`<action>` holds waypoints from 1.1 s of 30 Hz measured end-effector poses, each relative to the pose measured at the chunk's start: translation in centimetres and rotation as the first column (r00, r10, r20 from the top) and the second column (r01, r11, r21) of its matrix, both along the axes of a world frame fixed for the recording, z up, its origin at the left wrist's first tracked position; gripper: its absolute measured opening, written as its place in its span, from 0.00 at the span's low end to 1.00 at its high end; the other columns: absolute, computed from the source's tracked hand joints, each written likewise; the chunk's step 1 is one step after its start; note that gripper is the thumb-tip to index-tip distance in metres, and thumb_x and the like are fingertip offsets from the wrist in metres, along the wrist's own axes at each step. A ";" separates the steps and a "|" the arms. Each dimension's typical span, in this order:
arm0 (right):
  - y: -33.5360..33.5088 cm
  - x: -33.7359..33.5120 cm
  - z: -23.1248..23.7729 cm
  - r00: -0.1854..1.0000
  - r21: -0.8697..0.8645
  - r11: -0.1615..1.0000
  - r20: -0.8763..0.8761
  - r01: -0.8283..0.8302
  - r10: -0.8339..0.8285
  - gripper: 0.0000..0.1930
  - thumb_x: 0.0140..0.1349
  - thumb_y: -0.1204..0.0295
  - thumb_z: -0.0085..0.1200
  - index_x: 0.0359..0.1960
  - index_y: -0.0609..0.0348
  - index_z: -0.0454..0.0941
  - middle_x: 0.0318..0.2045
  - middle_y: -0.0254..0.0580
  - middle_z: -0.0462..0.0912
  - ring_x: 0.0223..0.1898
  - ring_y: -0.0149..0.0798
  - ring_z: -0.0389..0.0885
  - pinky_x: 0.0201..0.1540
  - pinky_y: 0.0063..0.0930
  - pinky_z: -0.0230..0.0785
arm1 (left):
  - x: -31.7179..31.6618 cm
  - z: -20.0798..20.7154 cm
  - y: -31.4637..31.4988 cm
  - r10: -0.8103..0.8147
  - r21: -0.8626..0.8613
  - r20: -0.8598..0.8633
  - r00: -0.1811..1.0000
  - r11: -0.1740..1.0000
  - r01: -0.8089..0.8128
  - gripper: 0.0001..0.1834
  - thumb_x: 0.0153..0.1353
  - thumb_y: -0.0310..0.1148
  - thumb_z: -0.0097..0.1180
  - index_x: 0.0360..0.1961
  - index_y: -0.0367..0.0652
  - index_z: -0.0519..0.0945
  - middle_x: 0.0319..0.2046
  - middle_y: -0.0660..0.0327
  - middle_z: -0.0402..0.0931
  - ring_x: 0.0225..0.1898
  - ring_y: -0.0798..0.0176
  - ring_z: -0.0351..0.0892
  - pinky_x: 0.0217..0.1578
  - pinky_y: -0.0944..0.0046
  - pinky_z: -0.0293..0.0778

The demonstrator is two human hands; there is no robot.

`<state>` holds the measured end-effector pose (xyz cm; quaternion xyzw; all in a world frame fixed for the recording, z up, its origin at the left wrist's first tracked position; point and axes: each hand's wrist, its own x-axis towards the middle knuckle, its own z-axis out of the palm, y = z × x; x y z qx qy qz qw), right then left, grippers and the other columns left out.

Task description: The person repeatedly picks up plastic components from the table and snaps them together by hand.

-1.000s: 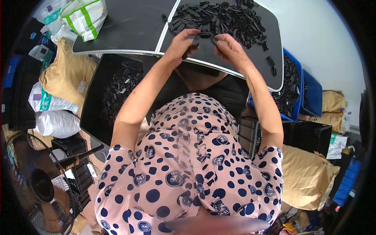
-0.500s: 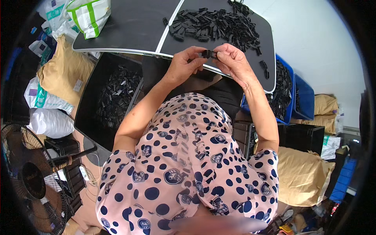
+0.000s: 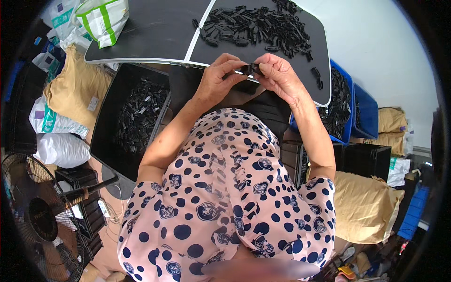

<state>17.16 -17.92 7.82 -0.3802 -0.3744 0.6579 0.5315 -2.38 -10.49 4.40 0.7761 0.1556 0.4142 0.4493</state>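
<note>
Between my two hands, over the table's near edge, is a small black plastic part (image 3: 251, 69); its exact kind is too small to tell. My left hand (image 3: 220, 77) pinches its left end with thumb and forefinger. The other end sits in the pinch of my right hand (image 3: 278, 75). Fingertips cover much of the part. Beyond my hands, a heap of similar black plastic parts (image 3: 253, 26) lies on the dark table (image 3: 150, 33). A separate black piece (image 3: 316, 77) rests near the table's right edge.
A black bin (image 3: 105, 136) of black parts stands at my left. Blue bins (image 3: 351, 120) stand at the right, the nearer holding black parts. A white-green bag (image 3: 104, 23) is on the table. A fan (image 3: 42, 218), brown sacks (image 3: 77, 87) and a paper sack (image 3: 364, 207) surround me.
Both hands keep their pinch on the black part and have shifted slightly, the part now tilted a little differently. The whole view has moved slightly.
</note>
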 end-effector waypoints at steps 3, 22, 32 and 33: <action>-0.2 -0.3 -0.1 0.999 -0.019 1.000 0.043 -0.012 0.013 0.07 0.63 0.71 0.53 0.39 0.58 0.75 0.28 0.36 0.79 0.21 0.20 0.70 0.19 0.07 0.58 | -0.1 -0.2 -0.3 -0.003 -0.081 0.017 1.000 0.997 0.004 0.13 0.55 0.22 0.57 0.43 0.36 0.77 0.36 0.62 0.73 0.35 0.71 0.72 0.35 0.73 0.70; 0.1 -1.4 0.0 0.842 -0.384 0.921 0.474 -0.067 0.259 0.07 0.62 0.67 0.55 0.32 0.56 0.74 0.23 0.31 0.77 0.20 0.20 0.69 0.19 0.10 0.57 | -1.9 -0.4 -0.6 0.113 0.445 -0.157 0.981 0.895 -0.032 0.11 0.47 0.24 0.62 0.34 0.36 0.76 0.27 0.55 0.74 0.28 0.51 0.77 0.27 0.61 0.74; 0.6 -4.3 -3.7 0.912 -0.187 0.907 -0.245 -0.378 0.329 0.21 0.68 0.51 0.39 0.49 0.53 0.70 0.38 0.43 0.77 0.32 0.34 0.78 0.19 0.15 0.63 | -2.2 -1.7 -1.3 0.055 -0.272 0.093 0.994 0.962 -0.028 0.09 0.58 0.24 0.55 0.40 0.33 0.77 0.45 0.59 0.69 0.28 0.68 0.73 0.34 0.69 0.73; 1.0 -4.7 -3.8 0.910 -0.181 0.907 -0.248 -0.380 0.332 0.21 0.68 0.51 0.39 0.49 0.53 0.70 0.38 0.43 0.77 0.32 0.34 0.78 0.19 0.15 0.63 | -2.4 -1.5 -1.6 0.069 -0.601 0.155 0.986 0.798 0.039 0.08 0.60 0.24 0.54 0.40 0.33 0.77 0.49 0.60 0.67 0.29 0.70 0.72 0.35 0.71 0.72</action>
